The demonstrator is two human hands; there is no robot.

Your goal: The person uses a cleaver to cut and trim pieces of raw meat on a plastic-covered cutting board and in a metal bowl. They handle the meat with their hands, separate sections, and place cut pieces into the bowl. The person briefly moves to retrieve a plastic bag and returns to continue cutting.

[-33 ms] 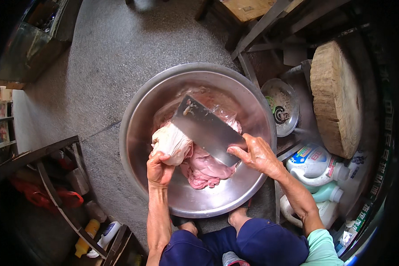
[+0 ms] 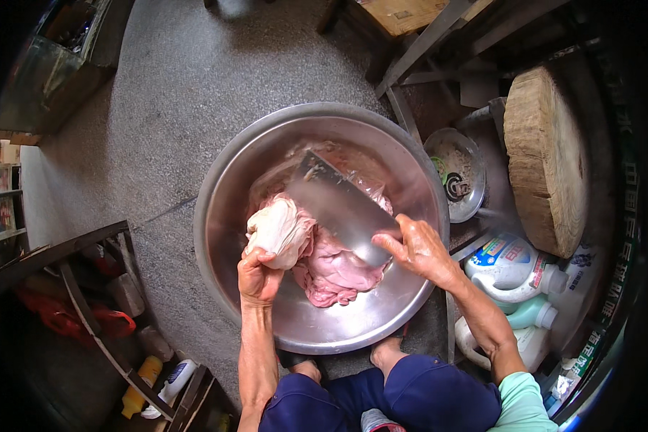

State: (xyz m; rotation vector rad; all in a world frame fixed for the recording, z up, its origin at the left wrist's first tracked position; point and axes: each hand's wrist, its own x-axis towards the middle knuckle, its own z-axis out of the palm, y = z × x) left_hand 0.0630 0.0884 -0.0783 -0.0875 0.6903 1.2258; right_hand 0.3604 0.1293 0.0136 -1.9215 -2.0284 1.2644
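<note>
A wide steel basin point(image 2: 392, 317) sits on the floor between my feet, holding raw pink meat point(image 2: 338, 270) that looks like offal. My left hand point(image 2: 259, 277) grips a pale, folded piece of this raw meat point(image 2: 275, 234) above the basin's left side. My right hand point(image 2: 423, 248) is closed on a broad-bladed cleaver point(image 2: 338, 205), thumb on the blade; the handle is hidden in my palm. The blade slants up and left across the basin, just right of the pale piece, with small bits stuck near its far corner. It covers part of the pink meat.
At right stand a round plastic tub point(image 2: 464, 169), a thick wooden chopping block point(image 2: 543, 158) and several detergent jugs point(image 2: 507, 266). A wooden rack point(image 2: 86, 302) with bottles is at lower left. A wooden stool point(image 2: 399, 14) stands at the far side.
The cleaver has shifted slightly right, off the pale piece, uncovering more of it. My left hand has barely moved.
</note>
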